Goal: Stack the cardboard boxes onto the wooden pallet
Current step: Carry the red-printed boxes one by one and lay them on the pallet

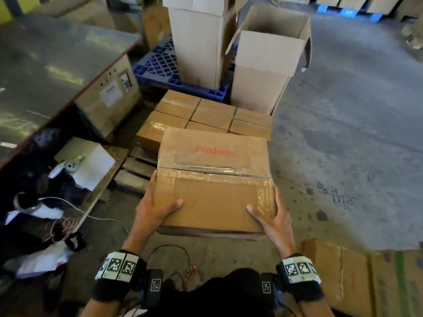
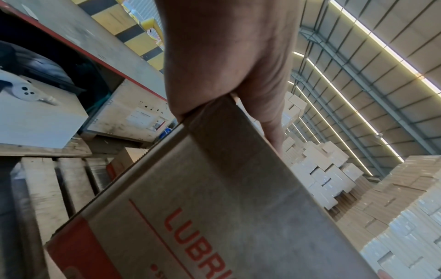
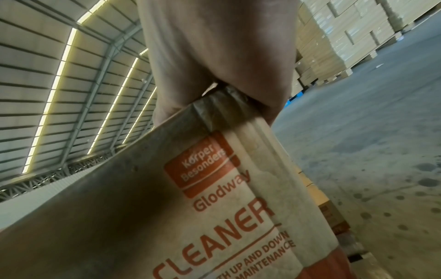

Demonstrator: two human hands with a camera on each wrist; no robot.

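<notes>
A taped Glodway cardboard box (image 1: 212,179), sealed so its contents cannot be told, is held at frame centre, grasped at its near corners by the left hand (image 1: 152,209) and right hand (image 1: 273,216). Above it, sealed boxes (image 1: 206,113) cover the wooden pallet (image 1: 135,172). An open empty carton (image 1: 272,42) stands upper right.

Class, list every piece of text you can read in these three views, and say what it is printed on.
"Glodway": top of the taped brown cardboard box held in both hands.
"LUBRI", cut off: its left side.
"Körper Besonders", "Glodway", "CLEANER", "UP AND DOWN", "MAINTENANCE": its right side.
White label on the wooden crate: too blurred.
</notes>
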